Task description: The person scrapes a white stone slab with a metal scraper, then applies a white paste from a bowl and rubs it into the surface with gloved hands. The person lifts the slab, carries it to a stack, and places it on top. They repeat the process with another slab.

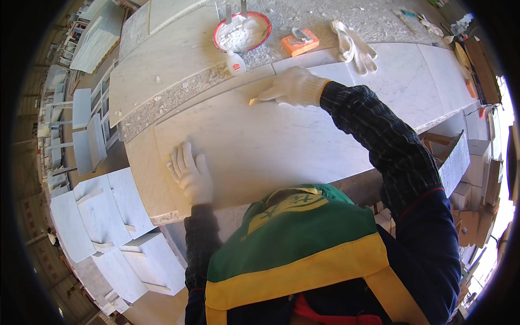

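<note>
A pale, faintly veined marble slab (260,141) lies across the bench before me. My left hand (192,176), in a white knit glove, rests on its near left part with the fingers spread. My right hand (295,88), gloved the same way, is closed near the slab's far edge. From its fingers a small flat yellowish piece (253,101) sticks out to the left; the rest is hidden in the glove. Just beyond stand a small white bottle (235,64) and an orange block (299,43) with a grey tool on top.
A red-rimmed bowl (242,33) of white paste, with putty knives in it, stands at the back. Spare white gloves (353,47) lie to the right of the orange block. White crumbs litter the rough bench top (319,13). More slabs (100,216) stand at the left, cardboard boxes (476,168) at the right.
</note>
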The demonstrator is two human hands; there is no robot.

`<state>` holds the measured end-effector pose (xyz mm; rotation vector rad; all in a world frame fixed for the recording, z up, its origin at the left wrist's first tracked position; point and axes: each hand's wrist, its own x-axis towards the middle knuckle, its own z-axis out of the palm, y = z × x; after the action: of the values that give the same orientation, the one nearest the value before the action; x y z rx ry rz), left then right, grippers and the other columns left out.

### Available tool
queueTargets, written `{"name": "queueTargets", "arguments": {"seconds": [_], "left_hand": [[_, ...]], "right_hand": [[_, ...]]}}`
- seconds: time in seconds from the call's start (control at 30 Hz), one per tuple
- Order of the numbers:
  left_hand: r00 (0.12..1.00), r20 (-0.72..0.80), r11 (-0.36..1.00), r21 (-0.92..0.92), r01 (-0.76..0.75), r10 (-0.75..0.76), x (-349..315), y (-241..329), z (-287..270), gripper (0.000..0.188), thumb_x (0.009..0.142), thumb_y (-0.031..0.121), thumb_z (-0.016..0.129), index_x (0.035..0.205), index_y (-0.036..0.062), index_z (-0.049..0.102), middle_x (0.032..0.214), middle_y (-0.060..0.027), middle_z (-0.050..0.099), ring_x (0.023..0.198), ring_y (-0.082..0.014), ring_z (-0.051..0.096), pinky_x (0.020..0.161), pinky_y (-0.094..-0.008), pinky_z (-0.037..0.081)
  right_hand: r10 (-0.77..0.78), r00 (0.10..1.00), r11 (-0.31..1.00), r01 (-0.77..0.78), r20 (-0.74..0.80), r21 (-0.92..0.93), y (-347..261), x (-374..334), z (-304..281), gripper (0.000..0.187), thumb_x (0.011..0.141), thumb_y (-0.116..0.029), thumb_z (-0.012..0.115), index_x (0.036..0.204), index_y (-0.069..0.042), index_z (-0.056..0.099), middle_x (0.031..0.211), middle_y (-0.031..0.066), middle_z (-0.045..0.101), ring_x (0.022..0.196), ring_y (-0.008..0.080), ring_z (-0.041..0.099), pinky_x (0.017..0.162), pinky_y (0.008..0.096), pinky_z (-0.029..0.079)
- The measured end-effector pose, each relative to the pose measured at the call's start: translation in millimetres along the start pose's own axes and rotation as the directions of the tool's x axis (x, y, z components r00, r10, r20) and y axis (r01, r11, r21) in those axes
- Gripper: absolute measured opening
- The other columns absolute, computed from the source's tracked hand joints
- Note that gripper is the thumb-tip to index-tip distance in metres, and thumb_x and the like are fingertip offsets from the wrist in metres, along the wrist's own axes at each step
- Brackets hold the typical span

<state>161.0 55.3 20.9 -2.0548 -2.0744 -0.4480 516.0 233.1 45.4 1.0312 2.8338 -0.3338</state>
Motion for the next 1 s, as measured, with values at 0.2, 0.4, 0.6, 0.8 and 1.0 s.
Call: {"name": "queueTargets", "arguments": {"seconds": [0.2,0.4,0.6,0.8,1.0], "left_hand": [[1.0,-0.007,1.0,-0.007,0.01,-0.01,0,1,1,0.05,0.101,0.029,0.063,0.148,0.0124,0.054,0.149,-0.0104,0.057,0.144,-0.0347,0.046,0.123,-0.0557,0.026],[1.0,-0.01,0.999,-0.046,-0.023,0.023,4,8,-11,0.048,0.101,0.029,0.063,0.145,0.0112,0.057,0.146,-0.0119,0.059,0.143,-0.0362,0.047,0.123,-0.0567,0.027],[0.824,0.096,0.781,-0.396,-0.483,0.558,15,98,-11,0.05,0.095,0.031,0.07,0.14,0.0099,0.062,0.145,-0.0155,0.059,0.14,-0.0388,0.049,0.123,-0.0591,0.028],[0.525,0.061,0.462,-0.569,-0.68,0.849,46,180,29,0.063,0.101,0.051,0.059,0.151,0.0133,0.052,0.16,-0.0144,0.047,0.15,-0.0381,0.04,0.128,-0.0554,0.02],[0.939,0.192,0.955,0.027,-0.297,0.287,86,15,46,0.069,0.107,0.051,0.05,0.16,0.0086,0.038,0.167,-0.0215,0.035,0.154,-0.0442,0.029,0.127,-0.0588,0.014]], "right_hand": [[-0.171,0.984,0.985,0.171,0.047,0.0,5,-23,1,0.029,0.095,-0.025,0.064,0.121,-0.036,0.068,0.082,0.0037,0.069,0.08,0.0276,0.072,0.063,0.0457,0.055],[0.064,0.968,0.829,0.084,-0.243,0.553,13,-58,-2,0.038,0.099,-0.026,0.066,0.137,-0.022,0.069,0.104,0.0086,0.076,0.09,0.0213,0.072,0.084,0.034,0.058],[0.606,0.769,0.332,-0.011,-0.204,0.943,0,-118,-33,0.04,0.1,-0.012,0.068,0.14,-0.008,0.068,0.095,-0.0007,0.07,0.085,0.0086,0.063,0.079,0.0264,0.055],[0.768,0.573,0.421,-0.116,-0.286,0.9,-42,-191,-29,0.038,0.1,-0.011,0.069,0.138,-0.009,0.07,0.093,0.0032,0.07,0.082,0.0092,0.063,0.078,0.026,0.055],[0.962,0.178,0.234,-0.153,-0.206,0.96,-105,-312,42,0.039,0.1,-0.007,0.068,0.138,-0.002,0.067,0.092,0.0017,0.069,0.078,0.0076,0.059,0.07,0.023,0.051]]}}
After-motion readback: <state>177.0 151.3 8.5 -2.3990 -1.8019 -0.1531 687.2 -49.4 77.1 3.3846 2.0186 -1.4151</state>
